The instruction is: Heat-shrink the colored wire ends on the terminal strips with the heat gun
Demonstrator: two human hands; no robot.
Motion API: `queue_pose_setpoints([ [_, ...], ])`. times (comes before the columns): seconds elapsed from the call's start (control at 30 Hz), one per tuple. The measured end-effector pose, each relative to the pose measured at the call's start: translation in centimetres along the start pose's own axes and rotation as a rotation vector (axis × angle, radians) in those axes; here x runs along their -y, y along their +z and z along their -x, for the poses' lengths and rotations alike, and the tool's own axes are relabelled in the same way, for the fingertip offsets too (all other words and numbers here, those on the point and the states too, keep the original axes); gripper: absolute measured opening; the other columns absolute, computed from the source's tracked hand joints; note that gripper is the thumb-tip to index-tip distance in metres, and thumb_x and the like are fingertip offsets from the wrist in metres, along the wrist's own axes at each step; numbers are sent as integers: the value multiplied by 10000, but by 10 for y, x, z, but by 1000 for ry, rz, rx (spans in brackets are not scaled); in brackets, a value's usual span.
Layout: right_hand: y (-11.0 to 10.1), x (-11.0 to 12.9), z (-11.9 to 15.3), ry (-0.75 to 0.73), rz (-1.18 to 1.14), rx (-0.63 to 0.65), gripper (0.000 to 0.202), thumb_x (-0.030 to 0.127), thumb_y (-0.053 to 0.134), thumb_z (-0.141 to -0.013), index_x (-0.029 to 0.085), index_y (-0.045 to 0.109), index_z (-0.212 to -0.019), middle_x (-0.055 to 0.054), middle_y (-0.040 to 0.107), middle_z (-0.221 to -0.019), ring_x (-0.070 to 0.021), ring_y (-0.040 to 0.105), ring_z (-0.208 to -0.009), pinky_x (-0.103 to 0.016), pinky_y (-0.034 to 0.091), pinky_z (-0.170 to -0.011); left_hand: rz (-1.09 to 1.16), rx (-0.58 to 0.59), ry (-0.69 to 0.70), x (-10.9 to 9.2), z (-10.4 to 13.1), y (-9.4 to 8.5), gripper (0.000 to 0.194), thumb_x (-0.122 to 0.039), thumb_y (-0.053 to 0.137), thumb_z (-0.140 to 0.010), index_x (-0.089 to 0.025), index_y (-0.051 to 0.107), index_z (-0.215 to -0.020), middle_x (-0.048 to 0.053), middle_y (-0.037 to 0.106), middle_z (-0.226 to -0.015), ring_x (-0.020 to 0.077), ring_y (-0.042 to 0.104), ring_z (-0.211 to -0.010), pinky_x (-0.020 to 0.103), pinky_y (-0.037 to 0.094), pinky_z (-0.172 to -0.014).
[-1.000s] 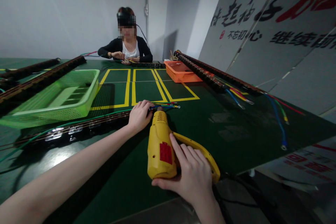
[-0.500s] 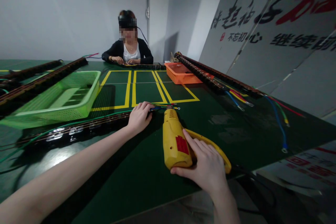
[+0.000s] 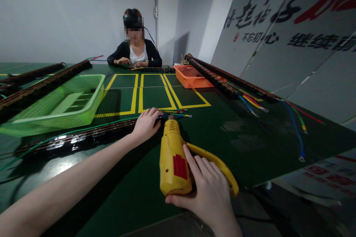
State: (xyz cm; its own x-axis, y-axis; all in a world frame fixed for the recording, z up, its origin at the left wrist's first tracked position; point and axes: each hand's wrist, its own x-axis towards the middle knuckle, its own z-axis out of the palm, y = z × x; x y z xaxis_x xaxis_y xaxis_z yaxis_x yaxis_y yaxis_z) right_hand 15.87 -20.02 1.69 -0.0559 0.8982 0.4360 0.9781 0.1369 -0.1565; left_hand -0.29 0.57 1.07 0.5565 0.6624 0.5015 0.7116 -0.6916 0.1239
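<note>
My right hand (image 3: 207, 185) grips a yellow heat gun (image 3: 174, 155) with a red label on its body. Its metal nozzle points away from me, close to several coloured wires (image 3: 175, 115) that end in ring terminals. My left hand (image 3: 148, 124) is closed over the bundle where these wires leave a long dark wire harness (image 3: 94, 133). The fingertips on that side are partly hidden. The harness lies on the green table, stretching left from my hand.
A green basket (image 3: 93, 113) stands at left, with long harnesses (image 3: 41, 85) across it. An orange basket (image 3: 191, 81) sits at the back, beside more harnesses (image 3: 236, 77) with loose wire ends. Across the table sits a person (image 3: 136, 52). Yellow tape (image 3: 136, 96) marks the tabletop.
The heat gun and my right hand have moved left and slightly toward me, bringing the nozzle nearer my left hand. My left hand stays nearly where it was.
</note>
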Motion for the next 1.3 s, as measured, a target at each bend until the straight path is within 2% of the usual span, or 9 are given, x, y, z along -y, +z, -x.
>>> queue_pose_setpoints([
  [0.2,-7,0,0,18,-77,77,1171,836,545,-516,193,222,-1441,-76,617,-1055,-265,567,-932,-413,416,-848,-17,73,50,2,-20,-17,228,-292,410,-885,-212,623,-907,37,611,-951,211,565,-937,451,333,-984],
  [0.37,-18,2,-11,7,-182,204,1256,759,662,-466,269,71,-1460,-48,568,-1111,-279,505,-1033,-487,318,-993,204,197,51,18,-50,-7,238,-279,435,-846,-168,640,-799,57,606,-913,171,588,-822,305,457,-801],
  [0.53,-19,-1,-18,14,-272,343,1318,659,754,-430,325,-14,-1449,-51,552,-1155,-285,522,-1038,-462,404,-912,403,360,42,31,-65,4,304,-350,443,-847,-125,648,-845,74,640,-870,176,595,-824,265,462,-758],
  [0.7,-24,-17,-7,-15,-266,387,1316,691,746,-401,359,15,-1443,-49,569,-1169,-297,548,-1041,-470,440,-886,524,393,41,36,-64,5,344,-402,473,-826,-114,646,-897,82,659,-922,186,601,-866,276,459,-797],
  [0.8,-30,-33,5,-30,-223,367,1300,738,700,-430,334,1,-1449,-58,564,-1217,-294,559,-1054,-465,455,-892,563,418,58,37,-63,5,325,-393,497,-812,-117,649,-896,75,663,-925,179,603,-866,273,458,-807],
  [0.93,-35,-54,18,17,-114,289,1282,718,699,-471,305,-13,-1454,-53,553,-1265,-276,563,-1083,-428,480,-891,609,465,76,35,-64,3,266,-331,510,-808,-135,663,-903,63,668,-966,172,600,-899,273,445,-840],
  [1.1,-33,-63,24,49,25,195,1197,737,637,-547,248,43,-1463,-87,574,-1243,-274,589,-1057,-403,511,-838,660,519,105,35,-65,3,268,-280,489,-821,-152,658,-985,56,657,-1023,173,590,-947,289,429,-886],
  [1.2,-29,-59,25,5,82,110,1160,751,597,-583,205,76,-1463,-113,606,-1184,-282,611,-1006,-401,511,-810,716,493,14,38,-63,9,342,-284,523,-792,-139,603,-1092,68,643,-1016,180,598,-920,309,455,-853],
  [1.3,-24,-50,22,-55,106,26,1151,777,557,-596,172,96,-1460,-122,631,-1121,-276,632,-920,-386,506,-755,806,445,-101,39,-60,16,403,-293,571,-749,-119,572,-1113,88,636,-1028,195,608,-929,343,463,-865],
])
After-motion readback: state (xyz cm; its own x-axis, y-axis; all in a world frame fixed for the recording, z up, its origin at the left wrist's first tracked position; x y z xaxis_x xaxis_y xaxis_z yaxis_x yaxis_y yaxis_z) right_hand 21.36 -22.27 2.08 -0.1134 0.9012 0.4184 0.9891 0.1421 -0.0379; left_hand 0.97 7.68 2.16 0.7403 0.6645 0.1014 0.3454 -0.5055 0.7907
